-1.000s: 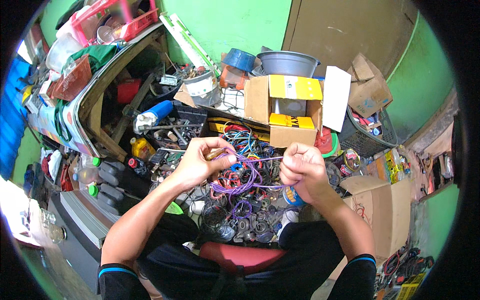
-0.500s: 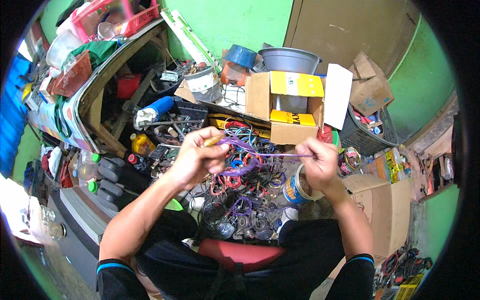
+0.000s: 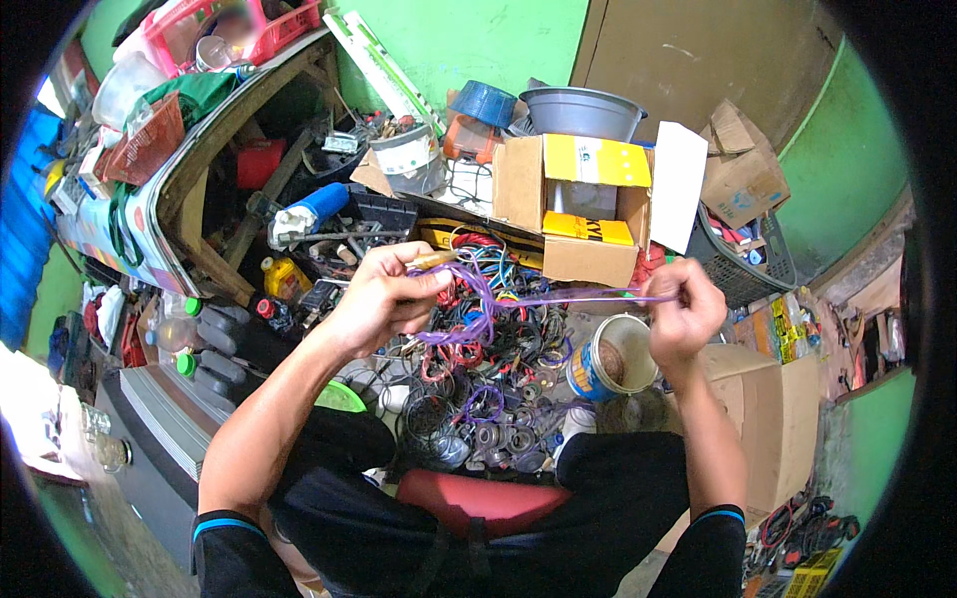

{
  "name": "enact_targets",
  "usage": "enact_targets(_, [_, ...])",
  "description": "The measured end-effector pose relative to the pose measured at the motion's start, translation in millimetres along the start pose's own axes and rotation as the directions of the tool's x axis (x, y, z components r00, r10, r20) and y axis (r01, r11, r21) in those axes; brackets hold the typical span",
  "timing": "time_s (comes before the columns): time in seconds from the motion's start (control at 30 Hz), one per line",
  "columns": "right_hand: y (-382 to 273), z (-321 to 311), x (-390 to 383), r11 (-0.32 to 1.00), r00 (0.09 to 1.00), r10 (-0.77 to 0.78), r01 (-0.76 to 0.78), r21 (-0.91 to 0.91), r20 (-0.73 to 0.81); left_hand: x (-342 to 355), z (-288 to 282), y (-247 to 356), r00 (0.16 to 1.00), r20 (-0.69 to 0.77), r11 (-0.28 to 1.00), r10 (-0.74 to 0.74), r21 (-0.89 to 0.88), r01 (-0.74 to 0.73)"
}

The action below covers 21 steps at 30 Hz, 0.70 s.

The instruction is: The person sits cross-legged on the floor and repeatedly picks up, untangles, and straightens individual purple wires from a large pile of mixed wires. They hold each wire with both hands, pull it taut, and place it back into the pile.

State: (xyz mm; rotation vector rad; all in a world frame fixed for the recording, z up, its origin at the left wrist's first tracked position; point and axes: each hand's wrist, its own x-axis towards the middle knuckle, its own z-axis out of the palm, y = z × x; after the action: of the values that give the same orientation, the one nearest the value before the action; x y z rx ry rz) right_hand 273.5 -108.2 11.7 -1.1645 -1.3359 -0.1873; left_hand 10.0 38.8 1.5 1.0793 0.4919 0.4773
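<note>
My left hand [image 3: 384, 297] is closed around a tool with a yellowish-brown handle [image 3: 435, 260] and a loose bundle of purple wire [image 3: 480, 317]. Only the handle's end shows clearly, so I cannot make out what kind of tool it is. Loops of the wire hang beside my fingers. From the bundle a single strand runs nearly level to my right hand [image 3: 688, 311], which pinches its end. Below the wire lies a heap of tangled cables and small round metal parts [image 3: 513, 439]. The strand passes above a tub with a blue-and-yellow label [image 3: 590, 379].
An open cardboard box [image 3: 588, 264] with yellow flaps stands ahead, with a grey basin [image 3: 583, 112] behind it. Dark bottles with green caps [image 3: 214, 374] lie at the left, near a yellow bottle [image 3: 284, 279]. A large flattened carton [image 3: 768, 409] fills the right side.
My right hand has moved right, drawing a longer stretch of purple wire out from the bundle. My left hand has stayed almost in place, its wire loops shifting slightly.
</note>
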Motion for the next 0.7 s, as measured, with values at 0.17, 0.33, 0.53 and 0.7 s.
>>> enact_targets(0.17, [-24, -1, 1, 0.067, 0.68, 0.514, -0.639, 0.766, 0.523, -5, -3, -8, 0.997, 0.045, 0.995, 0.061, -0.077, -0.057])
enact_targets(0.33, [6, -32, 13, 0.808, 0.927, -0.308, 0.373, -0.455, 0.214, -2, -28, 20, 0.926, -0.25, 0.92, 0.285, 0.342, -0.191])
enact_targets(0.53, [-1, -14, 5, 0.62, 0.85, 0.508, -0.47, 0.628, 0.135, -6, -31, 2, 0.928, -0.146, 0.939, 0.342, 0.068, -0.336])
enact_targets(0.7, [19, -48, 10, 0.896, 0.972, -0.162, 0.216, -0.387, 0.168, -3, -49, 18, 0.865, -0.297, 0.91, 0.404, 0.222, -0.349])
